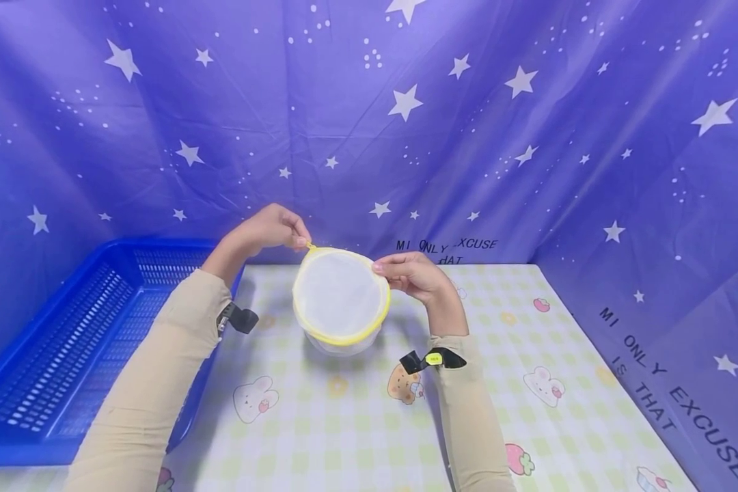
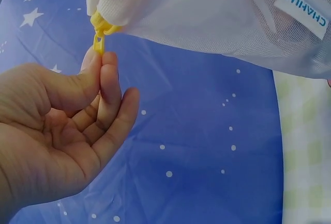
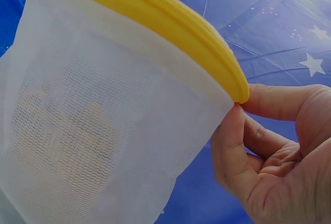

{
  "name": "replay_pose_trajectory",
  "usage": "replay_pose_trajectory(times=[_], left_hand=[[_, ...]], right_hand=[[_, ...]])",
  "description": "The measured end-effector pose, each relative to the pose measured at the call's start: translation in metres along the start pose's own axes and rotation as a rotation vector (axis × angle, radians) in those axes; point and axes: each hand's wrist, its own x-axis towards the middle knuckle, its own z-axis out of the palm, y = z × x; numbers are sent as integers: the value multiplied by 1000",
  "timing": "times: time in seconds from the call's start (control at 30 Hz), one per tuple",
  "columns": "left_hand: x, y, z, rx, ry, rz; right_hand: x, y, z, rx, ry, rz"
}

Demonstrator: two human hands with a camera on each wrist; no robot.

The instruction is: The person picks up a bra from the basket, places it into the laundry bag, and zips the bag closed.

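Note:
A white mesh laundry bag (image 1: 343, 294) with a round top and yellow zipper trim (image 3: 176, 30) hangs between both hands, over the table. My left hand (image 1: 275, 229) is at its far left edge, thumb and finger pinching the yellow zipper pull (image 2: 99, 44). On the opposite side, my right hand (image 1: 415, 277) pinches the bag's rim just at the yellow trim. The left wrist view shows a white label (image 2: 302, 13) lettered CHAHUA on the mesh side. Through the mesh, the right wrist view gives faint pale yellowish shapes.
A blue plastic basket (image 1: 52, 437) with slotted walls stands at the left, partly behind the left sleeve. The table (image 1: 320, 437) has a green-and-white checked cloth with cartoon prints. A purple star-patterned curtain (image 1: 344, 123) rises behind and along the right side.

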Motion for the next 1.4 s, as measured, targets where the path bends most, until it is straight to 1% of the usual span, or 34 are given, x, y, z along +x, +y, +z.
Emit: replay_pose_trajectory(times=[0.27, 0.43, 0.7, 0.93, 1.2, 1.4], left_hand=[[0, 2, 2, 20, 2, 14], [1, 3, 2, 24, 5, 11], [2, 4, 4, 22, -16, 16], [2, 4, 4, 23, -12, 4], [1, 7, 4, 8, -13, 3], [3, 5, 4, 8, -19, 3]], right_hand=[[1, 2, -1, -16, -22, -17], [4, 4, -2, -38, -6, -16], [5, 6, 3, -71, -1, -18], [3, 3, 4, -42, 39, -23], [3, 3, 2, -35, 41, -30], [3, 3, 2, -30, 46, -29]])
